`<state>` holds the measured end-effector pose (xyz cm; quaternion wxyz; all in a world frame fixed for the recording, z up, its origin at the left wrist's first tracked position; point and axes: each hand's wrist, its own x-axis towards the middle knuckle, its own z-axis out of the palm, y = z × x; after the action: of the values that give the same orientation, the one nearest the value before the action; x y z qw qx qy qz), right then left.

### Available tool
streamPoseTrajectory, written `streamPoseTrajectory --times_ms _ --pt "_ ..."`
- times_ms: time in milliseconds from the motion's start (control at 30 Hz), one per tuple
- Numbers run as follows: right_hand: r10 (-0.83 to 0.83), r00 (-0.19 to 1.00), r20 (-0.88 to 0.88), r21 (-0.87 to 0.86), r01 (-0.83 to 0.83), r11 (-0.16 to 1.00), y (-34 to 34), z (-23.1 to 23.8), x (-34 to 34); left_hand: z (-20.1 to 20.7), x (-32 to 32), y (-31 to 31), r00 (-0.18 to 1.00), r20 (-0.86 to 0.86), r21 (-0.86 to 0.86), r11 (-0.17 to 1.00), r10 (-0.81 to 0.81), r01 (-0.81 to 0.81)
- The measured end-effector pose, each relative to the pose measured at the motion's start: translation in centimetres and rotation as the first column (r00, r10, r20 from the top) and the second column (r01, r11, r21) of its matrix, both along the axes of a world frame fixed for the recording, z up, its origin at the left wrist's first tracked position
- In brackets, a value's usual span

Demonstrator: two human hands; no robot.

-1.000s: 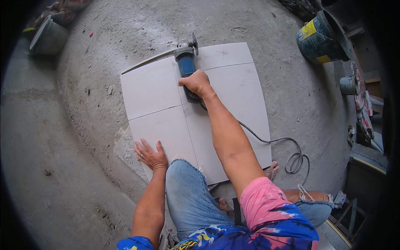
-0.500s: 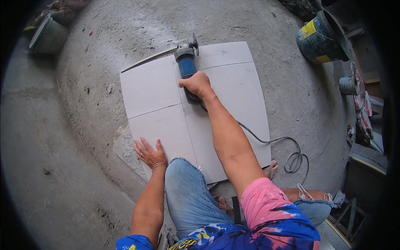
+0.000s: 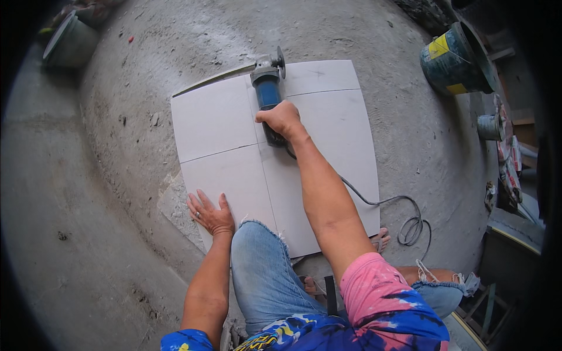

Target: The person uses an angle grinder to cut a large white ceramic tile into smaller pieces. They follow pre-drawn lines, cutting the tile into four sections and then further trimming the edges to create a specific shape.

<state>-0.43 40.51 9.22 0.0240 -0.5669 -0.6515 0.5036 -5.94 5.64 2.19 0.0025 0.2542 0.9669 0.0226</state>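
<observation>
A large white tile (image 3: 328, 146), marked with dark crossing lines, lies on the rough floor before me. My right hand (image 3: 281, 121) is wrapped round the body of a blue and black angle grinder (image 3: 267, 92). The grinder's head and upright disc (image 3: 281, 62) are at the tile's far edge; whether the disc spins I cannot tell. Along that edge, left of the head, runs a thin strip (image 3: 213, 80). My left hand (image 3: 212, 216) lies flat with fingers spread on the tile's near left edge. My knee is beside it.
The grinder's cord (image 3: 389, 200) runs off the tile and coils on the concrete floor (image 3: 421, 146) at right. A dark bucket (image 3: 453, 61) and a small can (image 3: 489, 127) stand at far right. Another bucket (image 3: 70, 44) is at far left. A broken slab (image 3: 178, 205) shows beneath the tile.
The grinder and my right hand have shifted slightly right in the picture, as have the buckets with a small turn of the view. My left hand stays in place on the tile.
</observation>
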Motion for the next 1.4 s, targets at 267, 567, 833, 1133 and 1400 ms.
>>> streamPoseTrajectory --times_ms 267,567,833,1133,1400 --pt "0.0 1.0 -0.01 -0.014 0.0 1.0 0.42 -0.55 -0.25 -0.23 0.01 -0.17 1.0 -0.02 -0.009 1.0 -0.009 0.009" --pt "-0.011 1.0 -0.016 -0.03 0.01 1.0 0.74 -0.25 -0.36 0.2 0.12 0.14 1.0 -0.001 -0.011 1.0 -0.001 0.001" --pt "0.001 1.0 0.004 -0.033 -0.001 0.999 0.82 -0.26 -0.42 -0.19 0.0 -0.07 1.0 0.005 -0.012 1.0 0.008 -0.008" --pt "0.005 1.0 0.0 -0.034 -0.005 0.999 0.49 -0.29 -0.1 -0.15 0.05 0.05 1.0 0.001 -0.002 1.0 0.004 -0.004" --pt "0.003 1.0 0.016 -0.01 -0.003 1.0 0.23 -0.36 0.03 -0.25 0.06 0.0 1.0 -0.002 -0.003 1.0 0.0 0.0"
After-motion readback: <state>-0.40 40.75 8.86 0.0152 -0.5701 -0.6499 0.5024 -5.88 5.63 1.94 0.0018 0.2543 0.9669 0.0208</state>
